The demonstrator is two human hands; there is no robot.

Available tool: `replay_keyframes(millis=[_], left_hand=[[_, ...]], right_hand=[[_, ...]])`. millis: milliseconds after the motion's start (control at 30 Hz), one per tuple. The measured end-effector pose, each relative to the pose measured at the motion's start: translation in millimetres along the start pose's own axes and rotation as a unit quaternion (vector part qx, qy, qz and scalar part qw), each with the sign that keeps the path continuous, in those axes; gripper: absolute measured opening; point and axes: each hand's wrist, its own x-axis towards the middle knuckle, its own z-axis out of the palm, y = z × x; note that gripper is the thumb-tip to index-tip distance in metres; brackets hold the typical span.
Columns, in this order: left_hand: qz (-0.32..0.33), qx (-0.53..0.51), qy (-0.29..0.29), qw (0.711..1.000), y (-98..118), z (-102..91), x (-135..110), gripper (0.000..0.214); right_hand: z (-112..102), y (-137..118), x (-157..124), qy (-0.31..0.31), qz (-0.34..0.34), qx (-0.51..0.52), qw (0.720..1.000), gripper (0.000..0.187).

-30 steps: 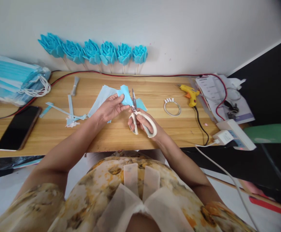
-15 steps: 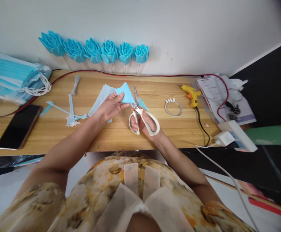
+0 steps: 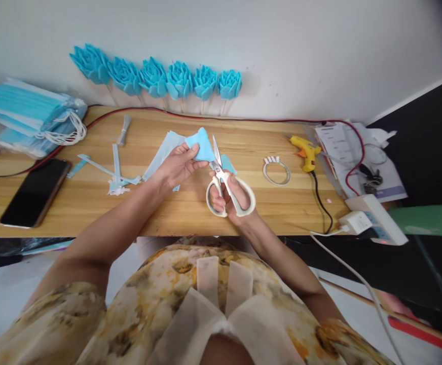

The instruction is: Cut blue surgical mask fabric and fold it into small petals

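Observation:
A folded piece of blue mask fabric (image 3: 201,143) is pinched between the thumb and fingers of my left hand (image 3: 181,165). My right hand (image 3: 230,197) grips white-handled scissors (image 3: 218,172), with fingers through both loops. The scissors' blades point away from me, parted slightly, at the right edge of the fabric. Another blue fabric piece (image 3: 227,164) lies on the table just behind the scissors. Pale blue sheets (image 3: 163,151) lie beyond my left hand, partly hidden by it.
Several blue fabric roses (image 3: 180,80) on sticks lean against the wall. Face masks (image 3: 29,109) are piled at the left above a phone (image 3: 34,193). Cut strips (image 3: 116,162) lie nearby. To the right are a wire ring (image 3: 277,171), a yellow glue gun (image 3: 305,151) and a power strip (image 3: 376,218).
The view has shifted a little, so most things sit slightly further right. Both hands keep their holds on the fabric and the scissors; the blades look nearly the same.

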Motion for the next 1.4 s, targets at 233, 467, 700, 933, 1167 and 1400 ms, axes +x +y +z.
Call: replay_keyframes(millis=[233,467,700,933,1167,1400], left_hand=[[0.002,-0.001,-0.002,1.000,-1.6,-2.6,0.9,0.010],[0.014,0.026,-0.022,0.999,-2.3,-3.6,1.5,0.013],[0.006,0.029,-0.018,0.999,-1.8,-4.1,0.8,0.014],[0.035,0.043,-0.042,0.998,-2.6,-5.9,-0.1,0.024],[0.046,0.042,-0.017,0.998,-5.7,-9.7,3.9,0.037],[0.068,0.049,-0.014,0.996,-6.1,-12.7,5.8,0.038]], right_hand=[[-1.7,3.6,-3.9,0.020,-0.009,-0.018,1.000,0.063],[-5.2,6.1,-7.3,0.023,-0.013,-0.030,0.999,0.059],[-10.4,11.7,-5.2,0.013,-0.003,-0.023,1.000,0.057],[-15.1,17.5,-3.4,-0.035,0.026,-0.015,0.999,0.054],[-16.7,17.9,-1.3,-0.051,0.033,-0.009,0.998,0.052],[-18.0,14.2,-1.7,-0.057,0.029,-0.029,0.998,0.051]])
